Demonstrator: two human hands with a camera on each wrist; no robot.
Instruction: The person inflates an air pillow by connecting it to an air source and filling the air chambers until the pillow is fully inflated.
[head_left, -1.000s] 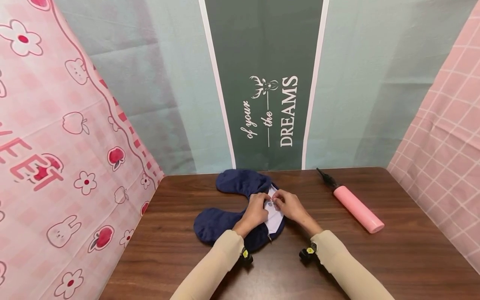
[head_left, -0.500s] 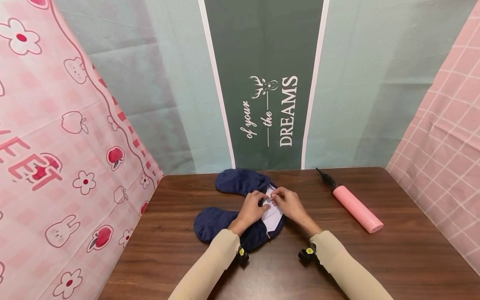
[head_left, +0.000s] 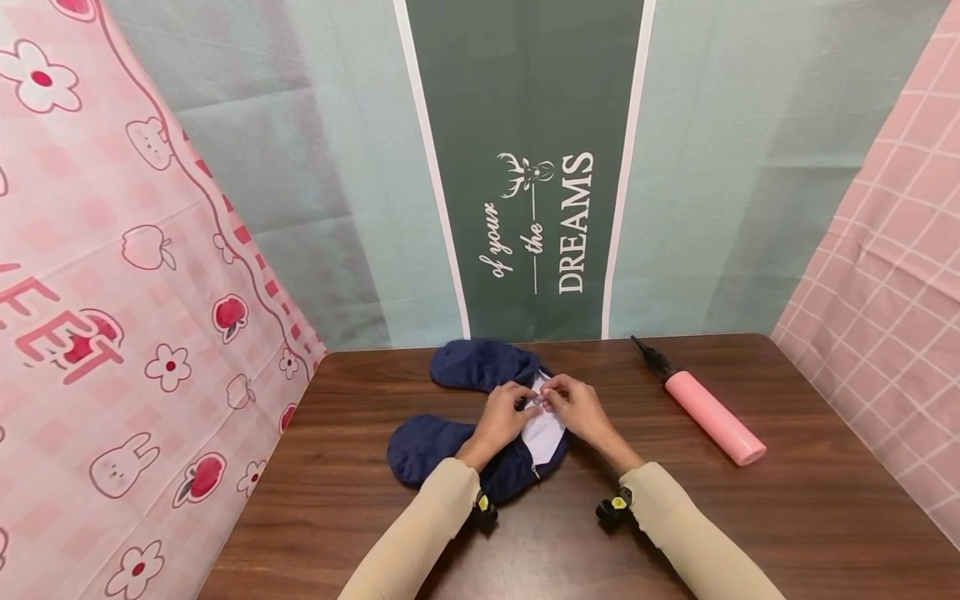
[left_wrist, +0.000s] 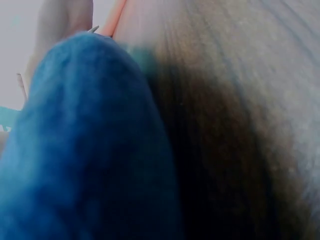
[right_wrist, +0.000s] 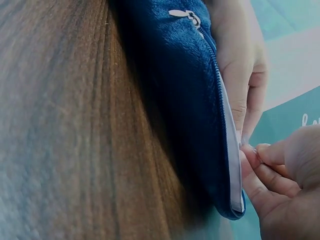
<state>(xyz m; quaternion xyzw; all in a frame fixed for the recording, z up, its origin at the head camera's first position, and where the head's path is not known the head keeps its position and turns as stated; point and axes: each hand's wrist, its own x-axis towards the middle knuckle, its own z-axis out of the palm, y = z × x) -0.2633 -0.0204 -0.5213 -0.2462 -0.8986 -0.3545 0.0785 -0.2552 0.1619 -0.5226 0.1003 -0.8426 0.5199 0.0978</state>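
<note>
Together, the left hand and right hand pinch the valve at the white liner of the pillow, near the far edge of the desk, left of the pump.

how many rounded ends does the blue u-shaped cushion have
2: the far rounded end lies at the far edge of the table; the near rounded end lies closer to the person, by the left sleeve. Both show in the head view, neither hidden.
</note>
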